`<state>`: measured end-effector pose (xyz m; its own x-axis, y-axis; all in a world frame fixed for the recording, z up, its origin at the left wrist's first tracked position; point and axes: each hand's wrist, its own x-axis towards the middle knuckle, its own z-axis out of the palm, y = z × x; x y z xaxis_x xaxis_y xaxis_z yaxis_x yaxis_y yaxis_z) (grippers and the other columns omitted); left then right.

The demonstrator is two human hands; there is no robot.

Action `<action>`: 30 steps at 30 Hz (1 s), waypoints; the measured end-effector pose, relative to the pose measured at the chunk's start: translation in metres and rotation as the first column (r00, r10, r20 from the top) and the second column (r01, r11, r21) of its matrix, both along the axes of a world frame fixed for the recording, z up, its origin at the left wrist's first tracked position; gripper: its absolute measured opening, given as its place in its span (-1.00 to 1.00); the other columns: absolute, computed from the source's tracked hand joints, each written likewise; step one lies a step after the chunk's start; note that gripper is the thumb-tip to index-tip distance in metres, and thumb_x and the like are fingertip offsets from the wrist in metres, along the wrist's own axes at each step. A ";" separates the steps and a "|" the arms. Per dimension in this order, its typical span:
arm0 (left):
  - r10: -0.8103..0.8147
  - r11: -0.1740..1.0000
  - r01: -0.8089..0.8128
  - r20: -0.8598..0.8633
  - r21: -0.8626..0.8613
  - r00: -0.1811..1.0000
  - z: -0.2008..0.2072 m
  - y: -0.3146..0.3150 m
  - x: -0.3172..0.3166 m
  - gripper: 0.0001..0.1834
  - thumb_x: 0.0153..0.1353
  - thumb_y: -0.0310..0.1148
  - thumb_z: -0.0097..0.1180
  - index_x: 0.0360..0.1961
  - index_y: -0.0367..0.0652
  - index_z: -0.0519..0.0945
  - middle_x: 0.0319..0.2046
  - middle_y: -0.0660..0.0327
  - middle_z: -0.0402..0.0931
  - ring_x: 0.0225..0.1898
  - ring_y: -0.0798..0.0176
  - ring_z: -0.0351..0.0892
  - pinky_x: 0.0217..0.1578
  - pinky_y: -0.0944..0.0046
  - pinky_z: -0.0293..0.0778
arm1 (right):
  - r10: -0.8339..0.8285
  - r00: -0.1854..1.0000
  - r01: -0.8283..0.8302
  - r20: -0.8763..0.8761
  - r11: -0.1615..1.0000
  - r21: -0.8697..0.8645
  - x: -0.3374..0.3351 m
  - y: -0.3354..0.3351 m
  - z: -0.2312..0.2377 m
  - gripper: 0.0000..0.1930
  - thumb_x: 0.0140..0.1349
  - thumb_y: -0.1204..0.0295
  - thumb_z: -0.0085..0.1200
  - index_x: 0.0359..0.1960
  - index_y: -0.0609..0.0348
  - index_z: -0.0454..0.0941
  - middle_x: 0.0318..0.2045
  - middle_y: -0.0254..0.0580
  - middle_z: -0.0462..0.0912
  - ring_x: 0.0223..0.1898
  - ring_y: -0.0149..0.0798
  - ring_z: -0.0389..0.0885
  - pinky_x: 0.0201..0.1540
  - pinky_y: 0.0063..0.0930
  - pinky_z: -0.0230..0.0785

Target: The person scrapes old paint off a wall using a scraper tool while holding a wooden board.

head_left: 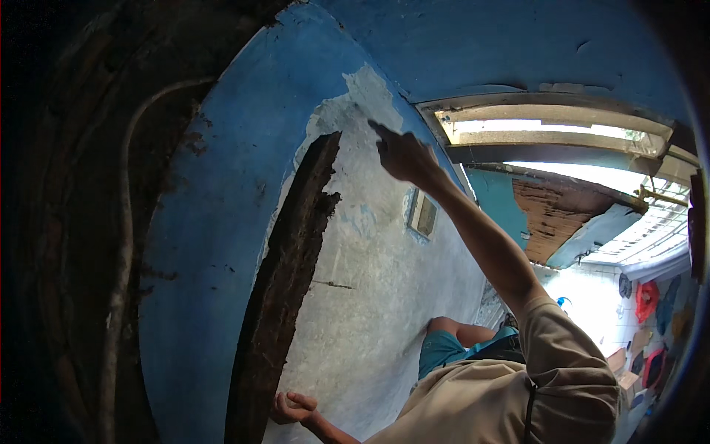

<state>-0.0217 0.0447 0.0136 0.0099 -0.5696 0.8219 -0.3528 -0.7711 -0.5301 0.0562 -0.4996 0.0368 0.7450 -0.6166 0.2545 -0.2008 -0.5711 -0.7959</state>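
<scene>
A long, dark wooden plank (285,274) with ragged, rotted edges stands upright, slightly tilted, in front of the wall. Low down, my left hand (296,408) is closed at the plank's right edge, its fingers curled and partly hidden. My right arm reaches up along the wall (370,274), where blue paint gives way to bare grey-white plaster. At its end my right hand (410,157) is closed near the top of the bare patch (370,85). Something dark and narrow sticks out from it toward the plaster; whether finger or tool is unclear.
Blue paint (200,259) still covers the wall's left part. A pipe or cable (124,244) runs down the dark left side. Right of my arm are a slatted window opening (547,137) and a peeling wooden panel (558,214). A small wall box (423,214) sits behind my forearm.
</scene>
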 end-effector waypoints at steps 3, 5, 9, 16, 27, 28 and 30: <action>0.027 1.000 -0.027 0.008 -0.009 1.000 -0.003 0.004 0.002 -0.79 0.19 -0.34 0.03 -0.24 -0.27 0.49 -0.37 0.07 0.50 -0.38 -0.03 0.50 -0.34 0.02 0.35 | 0.130 0.991 -0.129 0.037 0.991 -0.036 -0.007 0.043 -0.008 -0.50 0.38 0.20 -0.19 0.37 -0.38 0.16 -0.43 0.13 0.65 -0.34 0.15 0.68 -0.25 0.04 0.55; 0.049 0.999 -0.049 0.048 0.001 0.998 0.001 -0.006 0.000 -0.80 0.19 -0.35 0.03 -0.24 -0.26 0.50 -0.38 0.07 0.50 -0.37 -0.03 0.50 -0.32 0.03 0.36 | 0.059 0.997 -0.062 -0.045 0.996 -0.060 -0.011 0.036 -0.008 -0.50 0.38 0.20 -0.18 0.36 -0.36 0.17 -0.41 0.13 0.65 -0.34 0.10 0.69 -0.26 -0.01 0.56; -0.010 0.998 0.010 -0.003 -0.066 1.000 -0.003 0.004 0.007 -0.82 0.20 -0.35 0.01 -0.24 -0.23 0.50 -0.35 0.08 0.53 -0.38 -0.03 0.52 -0.33 0.04 0.38 | 0.141 0.990 -0.142 0.030 0.989 0.034 -0.024 0.023 -0.010 -0.50 0.39 0.31 -0.17 0.36 -0.26 0.17 -0.38 0.11 0.67 -0.43 0.03 0.67 -0.39 -0.02 0.49; -0.014 0.999 0.016 0.046 -0.033 0.999 0.001 -0.004 0.007 -0.84 0.22 -0.36 0.00 -0.27 -0.23 0.49 -0.40 0.10 0.49 -0.41 0.01 0.49 -0.37 0.08 0.35 | 0.317 0.915 -0.396 0.250 0.825 0.403 -0.020 0.067 -0.071 -0.41 0.35 0.40 -0.11 0.41 0.03 0.04 -0.02 0.25 0.57 -0.17 0.12 0.63 -0.10 -0.07 0.43; -0.021 0.999 0.023 0.037 -0.031 0.999 -0.001 -0.009 0.006 -0.84 0.21 -0.39 0.01 -0.31 -0.30 0.48 -0.34 0.03 0.47 -0.36 -0.04 0.47 -0.28 0.04 0.38 | -0.045 0.950 -0.034 0.308 0.968 0.248 0.007 0.064 -0.053 -0.62 0.36 0.41 -0.10 0.20 0.05 0.42 -0.46 0.21 0.61 -0.51 0.01 0.65 -0.46 -0.15 0.41; -0.015 0.999 0.017 0.048 -0.028 0.999 0.001 -0.005 0.006 -0.84 0.21 -0.39 0.01 -0.31 -0.30 0.48 -0.34 0.03 0.47 -0.36 -0.04 0.47 -0.28 0.04 0.38 | -0.002 0.959 -0.068 0.282 0.969 0.238 0.000 0.075 -0.047 -0.62 0.36 0.42 -0.10 0.21 0.05 0.42 -0.45 0.21 0.62 -0.52 0.01 0.65 -0.47 -0.17 0.41; 0.012 1.000 -0.012 0.035 -0.007 0.999 -0.002 0.005 0.004 -0.80 0.25 -0.38 -0.01 -0.21 -0.33 0.46 -0.34 0.02 0.46 -0.37 -0.04 0.47 -0.35 0.05 0.38 | 0.053 0.962 -0.120 0.270 0.963 0.241 -0.015 0.094 -0.051 -0.61 0.35 0.43 -0.08 0.22 0.05 0.41 -0.39 0.24 0.63 -0.51 0.01 0.65 -0.41 -0.18 0.45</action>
<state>-0.0178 0.0496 0.0120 -0.0126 -0.5640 0.8257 -0.3247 -0.7787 -0.5368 0.0413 -0.4055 -0.0143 0.7277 -0.6219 0.2893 0.0721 -0.3501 -0.9339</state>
